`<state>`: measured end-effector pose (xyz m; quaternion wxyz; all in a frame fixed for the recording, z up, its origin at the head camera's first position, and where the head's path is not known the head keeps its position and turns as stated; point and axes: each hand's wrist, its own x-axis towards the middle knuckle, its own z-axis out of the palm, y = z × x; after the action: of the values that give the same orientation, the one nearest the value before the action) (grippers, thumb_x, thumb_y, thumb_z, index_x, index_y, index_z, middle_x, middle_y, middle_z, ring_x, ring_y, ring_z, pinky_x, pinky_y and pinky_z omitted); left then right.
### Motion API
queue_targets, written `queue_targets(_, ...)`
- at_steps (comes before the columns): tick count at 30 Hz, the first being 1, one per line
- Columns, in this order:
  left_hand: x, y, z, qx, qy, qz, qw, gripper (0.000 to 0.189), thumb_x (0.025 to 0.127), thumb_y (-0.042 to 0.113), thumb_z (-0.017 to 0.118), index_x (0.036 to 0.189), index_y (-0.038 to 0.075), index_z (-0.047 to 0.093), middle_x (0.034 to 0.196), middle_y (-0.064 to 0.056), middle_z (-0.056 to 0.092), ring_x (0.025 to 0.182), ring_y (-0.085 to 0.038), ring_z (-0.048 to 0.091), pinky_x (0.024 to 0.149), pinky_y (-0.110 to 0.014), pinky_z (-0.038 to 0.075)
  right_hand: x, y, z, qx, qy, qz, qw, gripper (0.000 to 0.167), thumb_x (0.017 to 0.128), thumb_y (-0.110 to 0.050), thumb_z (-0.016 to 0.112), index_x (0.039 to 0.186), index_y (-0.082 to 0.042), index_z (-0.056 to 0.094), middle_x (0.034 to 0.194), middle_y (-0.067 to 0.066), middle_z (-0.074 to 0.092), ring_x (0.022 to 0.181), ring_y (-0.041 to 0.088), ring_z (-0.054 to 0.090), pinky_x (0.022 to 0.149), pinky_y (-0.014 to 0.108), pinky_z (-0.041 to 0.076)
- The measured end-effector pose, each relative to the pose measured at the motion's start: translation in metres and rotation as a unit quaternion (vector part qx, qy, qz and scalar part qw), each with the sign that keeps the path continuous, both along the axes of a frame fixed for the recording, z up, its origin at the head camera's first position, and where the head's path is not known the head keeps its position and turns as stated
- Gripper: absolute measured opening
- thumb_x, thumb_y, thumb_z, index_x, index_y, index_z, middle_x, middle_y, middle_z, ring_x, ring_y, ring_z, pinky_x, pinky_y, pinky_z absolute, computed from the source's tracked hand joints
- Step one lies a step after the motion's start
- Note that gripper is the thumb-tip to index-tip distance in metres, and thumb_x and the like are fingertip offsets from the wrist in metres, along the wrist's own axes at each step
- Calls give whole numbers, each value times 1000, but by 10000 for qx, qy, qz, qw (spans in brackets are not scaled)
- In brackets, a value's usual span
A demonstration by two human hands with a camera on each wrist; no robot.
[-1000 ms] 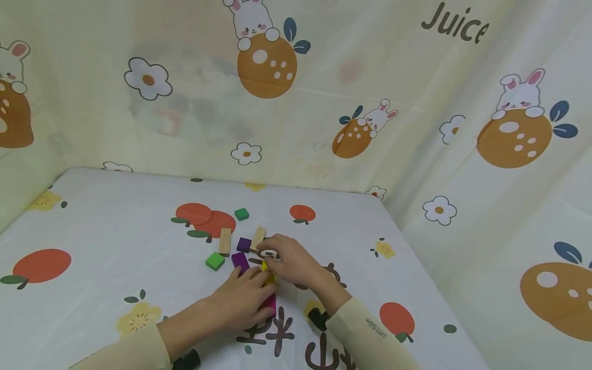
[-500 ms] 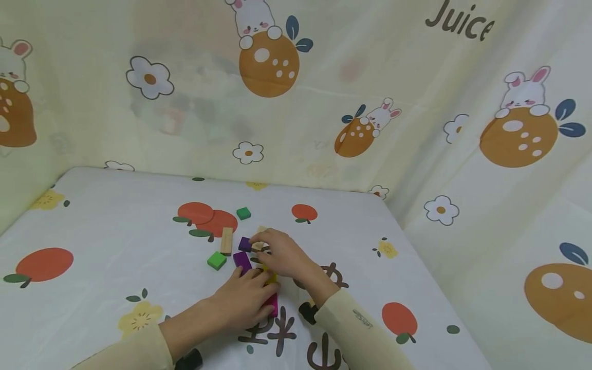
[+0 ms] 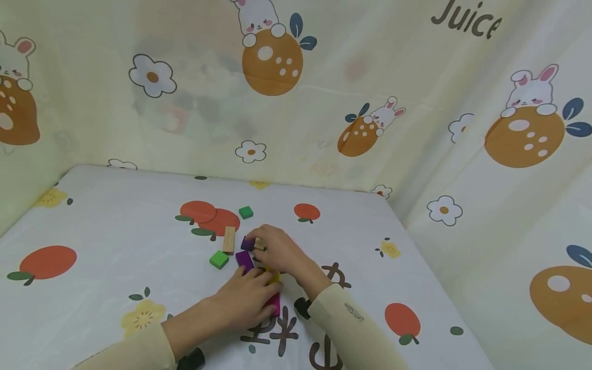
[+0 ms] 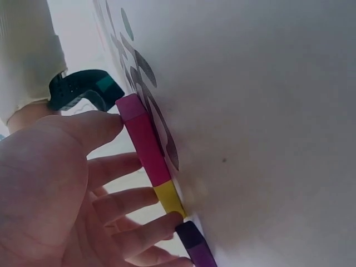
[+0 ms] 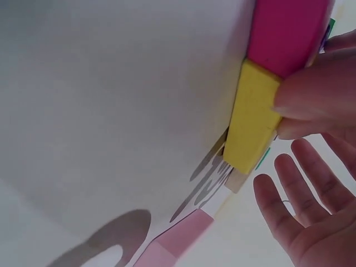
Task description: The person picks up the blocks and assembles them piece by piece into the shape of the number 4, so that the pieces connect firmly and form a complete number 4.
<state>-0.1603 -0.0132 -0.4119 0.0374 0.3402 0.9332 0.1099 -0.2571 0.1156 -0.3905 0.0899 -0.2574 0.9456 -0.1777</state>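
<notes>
One small dark-purple block (image 3: 246, 245) meets the right hand (image 3: 277, 250) at its fingertips, grip indiscernible. The left hand (image 3: 242, 299), fingers spread, touches a magenta bar (image 4: 147, 147).

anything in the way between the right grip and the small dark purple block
Nothing visible in the head view: the right grip already reaches over the edge of the dark purple block. A pale wooden block lies beside it, partly covered by the grip, but not blocking.

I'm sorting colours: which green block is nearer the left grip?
The front green block, left of the violet block; the far green block lies farther from the left grip, behind the others.
</notes>
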Motion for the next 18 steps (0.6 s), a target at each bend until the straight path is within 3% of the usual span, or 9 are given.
queue_targets(10, -1, 0, -1, -25, -33, -16, 10000, 41, 98, 42, 67, 135, 22, 66, 142, -4, 61, 133, -33, 56, 110, -68, 43, -12, -10, -1, 344, 179, -133, 9992, 38, 97, -11, 62, 133, -18, 69, 141, 6, 63, 126, 26, 61, 111, 44, 50)
queue_targets(18, -2, 0, 0, -62, -56, -1, 10000, 44, 98, 42, 67, 137, 22, 65, 144, -4, 60, 134, -33, 55, 110, -68, 42, -16, -13, -4, 263, 58, -148, 9995, 35, 98, -14, 66, 132, -18, 69, 138, 6, 65, 123, 25, 61, 111, 43, 50)
